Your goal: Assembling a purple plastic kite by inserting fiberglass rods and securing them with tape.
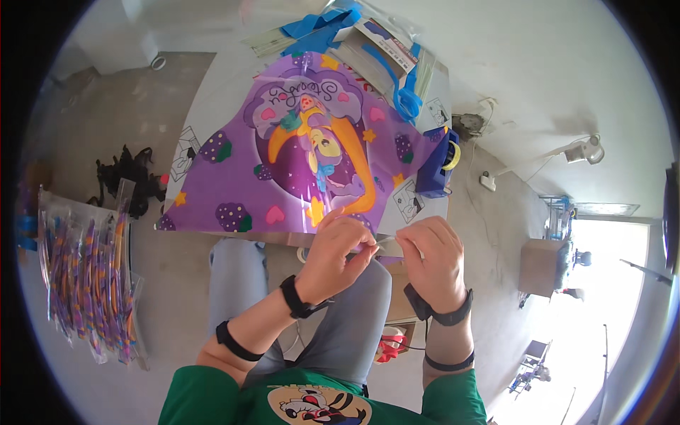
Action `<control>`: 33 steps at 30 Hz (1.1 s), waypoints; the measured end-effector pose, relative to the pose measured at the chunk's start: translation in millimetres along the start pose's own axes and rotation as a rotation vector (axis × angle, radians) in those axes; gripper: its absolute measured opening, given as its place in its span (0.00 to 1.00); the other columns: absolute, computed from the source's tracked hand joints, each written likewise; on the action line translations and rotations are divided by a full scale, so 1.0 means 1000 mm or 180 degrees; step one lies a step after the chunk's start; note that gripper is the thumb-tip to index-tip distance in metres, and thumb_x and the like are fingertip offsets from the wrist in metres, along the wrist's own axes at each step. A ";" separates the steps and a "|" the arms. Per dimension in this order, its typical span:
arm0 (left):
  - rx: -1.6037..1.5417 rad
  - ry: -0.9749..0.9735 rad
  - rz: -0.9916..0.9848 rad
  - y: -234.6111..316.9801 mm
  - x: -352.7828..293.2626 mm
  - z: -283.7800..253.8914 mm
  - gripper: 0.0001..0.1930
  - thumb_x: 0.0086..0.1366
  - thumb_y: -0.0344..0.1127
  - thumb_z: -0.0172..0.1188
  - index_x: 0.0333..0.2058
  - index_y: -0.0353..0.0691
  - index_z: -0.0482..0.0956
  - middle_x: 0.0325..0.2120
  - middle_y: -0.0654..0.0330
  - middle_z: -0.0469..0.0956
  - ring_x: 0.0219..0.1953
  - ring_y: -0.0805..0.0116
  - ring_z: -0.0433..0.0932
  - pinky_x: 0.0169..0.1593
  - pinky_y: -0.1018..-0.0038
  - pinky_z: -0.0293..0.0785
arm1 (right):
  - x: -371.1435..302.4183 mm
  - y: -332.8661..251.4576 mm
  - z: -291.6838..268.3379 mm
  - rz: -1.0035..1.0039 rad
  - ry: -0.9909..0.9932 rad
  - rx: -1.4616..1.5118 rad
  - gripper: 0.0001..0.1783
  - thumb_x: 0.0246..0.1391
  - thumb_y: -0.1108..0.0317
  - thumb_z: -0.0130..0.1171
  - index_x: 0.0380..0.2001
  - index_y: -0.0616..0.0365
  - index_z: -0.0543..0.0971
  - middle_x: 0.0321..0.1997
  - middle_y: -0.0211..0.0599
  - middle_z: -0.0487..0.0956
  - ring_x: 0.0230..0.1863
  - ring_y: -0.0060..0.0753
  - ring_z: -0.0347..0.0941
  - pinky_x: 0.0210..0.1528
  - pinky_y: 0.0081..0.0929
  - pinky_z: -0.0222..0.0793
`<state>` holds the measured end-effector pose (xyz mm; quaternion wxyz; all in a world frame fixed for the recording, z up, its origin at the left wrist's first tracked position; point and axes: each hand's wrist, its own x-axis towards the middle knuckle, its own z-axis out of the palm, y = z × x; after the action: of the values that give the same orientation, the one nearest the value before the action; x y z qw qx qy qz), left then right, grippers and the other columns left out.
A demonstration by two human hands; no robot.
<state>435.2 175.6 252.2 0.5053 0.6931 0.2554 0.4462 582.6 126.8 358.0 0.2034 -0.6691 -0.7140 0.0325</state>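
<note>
- Purple sheet (237,188) lies left of the tape dispenser (432,170); I'd guess light, floppy, slippery, so I'd grab its edges.
- Dispenser's near side: left hand (336,253) and right hand (433,261), fingertips pinched closed on 1 pale strip (386,239); maybe tape, too blurry.

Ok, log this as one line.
left hand: pinching thin pale strip; right hand: pinching same strip; purple sheet: mostly beyond hands; blue tape dispenser: at sheet's right edge
</note>
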 end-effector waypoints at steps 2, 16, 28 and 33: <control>0.0272 -0.0187 -0.0009 0.006 0.007 -0.014 0.10 0.48 0.25 0.64 0.29 0.43 0.74 0.24 0.63 0.73 0.34 0.65 0.75 0.56 0.61 0.59 | 0.003 -0.003 0.002 0.0107 0.0063 0.0186 0.07 0.37 0.79 0.61 0.23 0.60 0.76 0.25 0.36 0.74 0.28 0.40 0.71 0.29 0.32 0.68; 0.0789 0.0681 0.0420 0.049 0.006 -0.058 0.12 0.60 0.46 0.53 0.23 0.50 0.79 0.19 0.72 0.73 0.27 0.73 0.73 0.64 0.66 0.51 | 0.006 -0.038 0.049 -0.0386 0.1646 0.1439 0.05 0.44 0.72 0.59 0.22 0.53 0.72 0.24 0.28 0.72 0.28 0.28 0.68 0.29 0.26 0.63; 0.0937 0.2226 -0.0773 0.044 -0.014 0.000 0.21 0.70 0.51 0.35 0.34 0.41 0.71 0.17 0.63 0.68 0.18 0.77 0.68 0.29 0.89 0.72 | -0.017 -0.015 0.059 -0.0013 0.1605 0.2228 0.07 0.39 0.68 0.62 0.21 0.47 0.73 0.22 0.19 0.71 0.23 0.19 0.68 0.27 0.22 0.59; 0.1548 0.1477 -0.0326 0.040 -0.011 -0.014 0.22 0.71 0.49 0.33 0.31 0.40 0.70 0.16 0.63 0.66 0.18 0.80 0.67 0.28 0.92 0.70 | -0.012 -0.002 0.051 -0.0102 0.1112 0.2540 0.05 0.40 0.68 0.62 0.23 0.49 0.76 0.24 0.21 0.75 0.23 0.21 0.71 0.27 0.22 0.61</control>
<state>413.8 159.0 286.2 0.2753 0.6595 0.4970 0.4921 563.8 126.0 309.2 0.5642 -0.5224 -0.6107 0.1891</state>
